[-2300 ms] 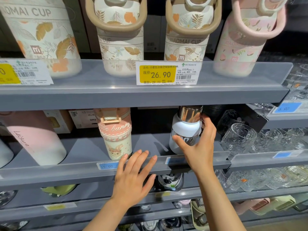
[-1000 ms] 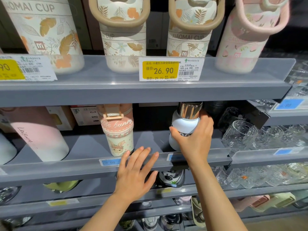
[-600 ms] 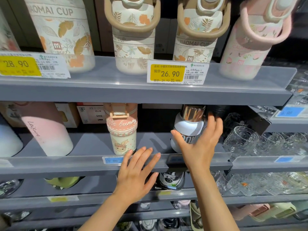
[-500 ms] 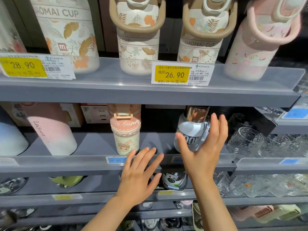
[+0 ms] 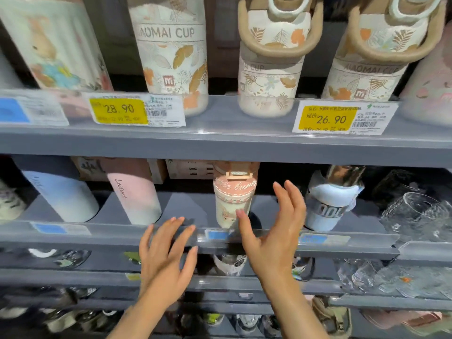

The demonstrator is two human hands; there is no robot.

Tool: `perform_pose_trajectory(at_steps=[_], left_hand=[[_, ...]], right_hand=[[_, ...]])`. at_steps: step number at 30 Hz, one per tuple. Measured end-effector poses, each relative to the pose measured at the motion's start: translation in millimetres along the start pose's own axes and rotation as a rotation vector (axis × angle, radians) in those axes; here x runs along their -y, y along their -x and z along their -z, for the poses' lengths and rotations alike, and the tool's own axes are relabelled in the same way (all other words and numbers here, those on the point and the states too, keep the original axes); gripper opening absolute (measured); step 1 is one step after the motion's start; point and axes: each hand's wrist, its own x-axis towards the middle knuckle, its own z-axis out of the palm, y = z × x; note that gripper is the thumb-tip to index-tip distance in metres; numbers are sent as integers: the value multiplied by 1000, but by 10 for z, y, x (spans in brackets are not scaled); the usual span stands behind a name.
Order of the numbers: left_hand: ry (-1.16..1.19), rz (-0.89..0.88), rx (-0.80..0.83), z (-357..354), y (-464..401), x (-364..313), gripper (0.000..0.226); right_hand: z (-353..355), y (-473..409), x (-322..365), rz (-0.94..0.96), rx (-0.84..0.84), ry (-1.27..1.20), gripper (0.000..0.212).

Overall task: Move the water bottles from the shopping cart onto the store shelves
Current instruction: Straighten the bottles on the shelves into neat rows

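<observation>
A white water bottle (image 5: 329, 204) with a shiny metal cap stands on the middle grey shelf (image 5: 122, 234), towards its right end. My right hand (image 5: 274, 231) is open, fingers spread, just left of that bottle and apart from it. Its thumb lies in front of a pink bunny cup (image 5: 232, 199). My left hand (image 5: 166, 260) is open too, palm forward, in front of the shelf's front lip. Neither hand holds anything. The shopping cart is out of view.
Leaf-print cups (image 5: 269, 69) line the top shelf (image 5: 232, 140) behind yellow price tags (image 5: 327, 118). A pink tumbler (image 5: 137, 194) and a blue one (image 5: 61, 194) stand at the middle shelf's left. Glassware (image 5: 415, 214) fills the right side. Lower shelves hold more cups.
My right hand has let go of the white bottle and drawn back to the left, fingers spread. The view has shifted left. My left hand has stayed by the shelf lip.
</observation>
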Motion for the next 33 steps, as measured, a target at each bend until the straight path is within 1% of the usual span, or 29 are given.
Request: perform_pose_trajectory(at_steps=[1,3,5,6,7,9,12,13,16,20,25,33], left_hand=[[-16,19,-4,25,13,68,34],[-25,32,7,73,24,192,36],[-32,10,45,128,30,333,38],[-44,4,72,158,32,395,40],[-55,2,101,184,35,447,43],[-68,7,155,205,58,510,50],[-63,45,181,179,68,503,57],[-53,56,178,168,62,491,57],[-26,59,159,150,58,494,54],[-40,29,125,123,75,522,46],[-29,48,125,97,80,513,51],[-44,60,110,79,81,488,48]], right_hand=[[-65,26,36,-15,43,-11,73],[-205,61,98,-119,126,-72,87],[-354,74,122,-240,171,-95,102],[-412,70,117,-290,177,-83,106],[-455,57,104,-335,179,-67,106],[-502,34,96,-388,179,-34,100],[-537,33,101,-387,137,-21,87],[-534,26,99,-393,111,-15,86],[-497,0,57,-405,71,11,91],[-466,-9,38,-401,84,46,94],[-428,-27,53,-417,108,49,96],[-378,-23,14,-382,147,96,99]])
